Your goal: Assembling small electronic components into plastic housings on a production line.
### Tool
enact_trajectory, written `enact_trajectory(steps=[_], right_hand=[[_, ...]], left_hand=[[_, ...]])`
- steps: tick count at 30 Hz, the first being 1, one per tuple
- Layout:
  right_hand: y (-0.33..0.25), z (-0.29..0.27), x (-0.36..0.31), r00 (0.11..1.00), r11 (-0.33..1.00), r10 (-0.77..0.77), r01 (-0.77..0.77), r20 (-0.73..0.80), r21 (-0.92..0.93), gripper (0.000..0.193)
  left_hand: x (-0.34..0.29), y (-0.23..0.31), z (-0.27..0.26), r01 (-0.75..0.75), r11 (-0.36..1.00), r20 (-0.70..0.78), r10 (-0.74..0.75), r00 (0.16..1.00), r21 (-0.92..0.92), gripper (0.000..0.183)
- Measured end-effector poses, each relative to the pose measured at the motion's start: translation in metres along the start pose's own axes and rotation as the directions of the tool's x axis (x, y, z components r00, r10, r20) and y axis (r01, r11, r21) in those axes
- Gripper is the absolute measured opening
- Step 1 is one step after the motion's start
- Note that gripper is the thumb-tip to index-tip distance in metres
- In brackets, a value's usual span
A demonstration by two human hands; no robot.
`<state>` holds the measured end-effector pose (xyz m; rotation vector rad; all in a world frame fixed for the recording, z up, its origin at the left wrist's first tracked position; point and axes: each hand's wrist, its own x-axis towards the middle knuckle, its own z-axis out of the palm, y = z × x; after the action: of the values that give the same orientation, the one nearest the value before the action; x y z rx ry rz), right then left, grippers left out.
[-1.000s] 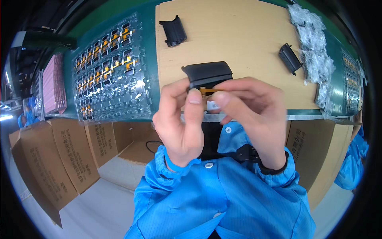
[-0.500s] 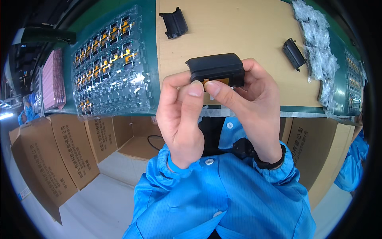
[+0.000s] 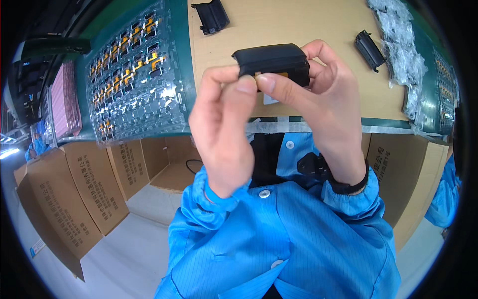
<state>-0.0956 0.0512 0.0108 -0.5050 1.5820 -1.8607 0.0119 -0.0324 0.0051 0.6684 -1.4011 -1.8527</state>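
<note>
A black plastic housing with a curved top is held up between both hands over the cardboard-covered bench. My left hand is closed on its left end, thumb pressed near the lower edge. My right hand grips the right end, its thumb beside the left thumb tip. Between and behind the thumbs an orange flex strip shows on the housing's near side. A small pale piece shows just below the right thumb; I cannot tell whether it is attached. The fingers behind the housing are partly hidden.
Similar black housings lie on the board, one at the far left and one at the right. A clear tray of orange flex parts is on the left. Clear plastic-wrapped packs line the right. An open carton stands below the bench.
Both hands have moved up in the view with the housing, away from my body. The grip and thumb positions look nearly the same.
</note>
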Motion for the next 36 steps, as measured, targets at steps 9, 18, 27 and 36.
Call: enact_trajectory(steps=[9,18,27,36], right_hand=[[0.011,-0.01,-0.005,0.993,0.982,0.114,-0.107,-0.038,0.155,0.022],[0.009,-0.011,-0.011,0.994,0.98,0.099,-0.09,-0.042,0.175,0.016],[0.014,-0.008,-0.013,0.994,0.982,0.07,-0.053,-0.084,0.18,0.015],[0.029,-0.009,-0.011,0.977,0.975,0.186,-0.171,-0.104,0.143,0.026]], left_hand=[[0.013,0.001,-0.011,0.212,0.967,0.079,-0.202,0.976,-0.145,0.02],[0.007,-0.007,0.003,-0.08,0.937,-0.045,0.102,0.994,0.339,0.02],[0.004,-0.026,-0.001,-0.166,0.921,-0.084,0.208,0.974,0.353,0.016],[0.008,-0.036,-0.018,0.088,0.996,-0.06,-0.086,0.995,0.034,0.021]])
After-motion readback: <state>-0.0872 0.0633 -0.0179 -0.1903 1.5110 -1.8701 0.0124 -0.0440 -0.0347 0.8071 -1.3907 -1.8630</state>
